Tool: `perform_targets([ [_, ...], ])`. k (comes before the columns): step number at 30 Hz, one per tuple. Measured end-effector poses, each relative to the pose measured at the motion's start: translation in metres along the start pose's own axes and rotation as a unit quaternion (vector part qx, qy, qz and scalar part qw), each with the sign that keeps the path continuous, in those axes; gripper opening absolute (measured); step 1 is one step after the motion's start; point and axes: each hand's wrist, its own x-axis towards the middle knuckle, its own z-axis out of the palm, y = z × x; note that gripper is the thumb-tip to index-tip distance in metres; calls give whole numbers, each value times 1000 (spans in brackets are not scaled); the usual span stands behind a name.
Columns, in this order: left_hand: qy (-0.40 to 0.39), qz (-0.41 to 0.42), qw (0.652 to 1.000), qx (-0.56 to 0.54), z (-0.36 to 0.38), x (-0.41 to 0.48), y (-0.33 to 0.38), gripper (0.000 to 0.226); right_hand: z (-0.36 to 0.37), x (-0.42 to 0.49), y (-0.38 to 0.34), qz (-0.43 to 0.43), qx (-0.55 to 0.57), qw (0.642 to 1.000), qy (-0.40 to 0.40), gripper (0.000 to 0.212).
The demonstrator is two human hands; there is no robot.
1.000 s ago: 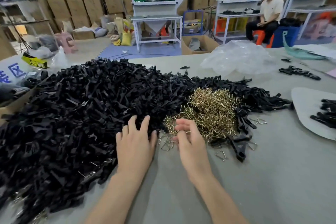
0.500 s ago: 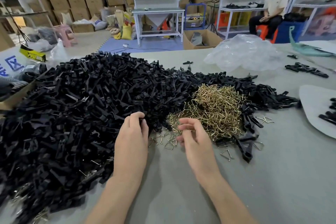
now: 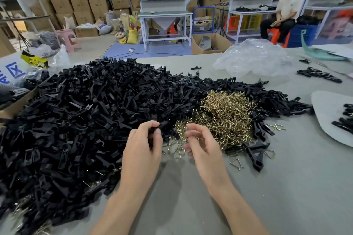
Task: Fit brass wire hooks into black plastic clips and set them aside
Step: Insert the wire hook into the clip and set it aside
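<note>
Sprawling heap of black plastic clips [image 3: 80, 120], tangled mound of brass wire hooks [image 3: 225, 114] beside it

Left grip [image 3: 142, 150], right grip [image 3: 202, 145], bare forearms [image 3: 122, 202], slender fingers [image 3: 196, 129], nails seemingly short

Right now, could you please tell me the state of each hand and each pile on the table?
left hand, gripping a black clip at the pile's edge.
right hand, fingers curled above loose hooks; whether it pinches one is unclear.
black clip pile, heaped, loose, unsorted.
brass hook pile, tangled heap beside the clips.
clear plastic bag, crumpled, behind the piles.
</note>
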Motion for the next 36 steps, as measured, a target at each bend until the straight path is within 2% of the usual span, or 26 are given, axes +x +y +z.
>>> perform_targets([
  [3,-62,-6,994,-86,4,-7,8,12,-1,-4,0,-106,-82,990,-32,39],
  [6,-83,-34,978,-186,7,-13,20,12,0,-4,3,-195,-179,964,-26,38],
  [12,-88,-110,936,-323,5,-14,29,22,-3,-5,2,-235,-211,949,6,25],
  [19,-114,-213,881,-406,7,-10,25,21,-2,-4,0,-232,-283,930,22,30],
  [22,-101,-216,888,-393,7,-8,21,18,-7,-2,1,-196,-225,953,46,22],
  [25,-91,-207,895,-386,7,-4,17,21,-14,1,-1,-91,-64,991,71,15],
  [28,-123,-212,884,-398,7,-4,18,19,-16,4,-2,-15,54,996,64,20],
  [32,-169,-214,861,-430,10,-7,22,15,-15,6,-2,15,102,994,33,25],
  [36,-162,-209,859,-438,12,-7,22,14,-16,8,0,32,116,993,17,27],
])
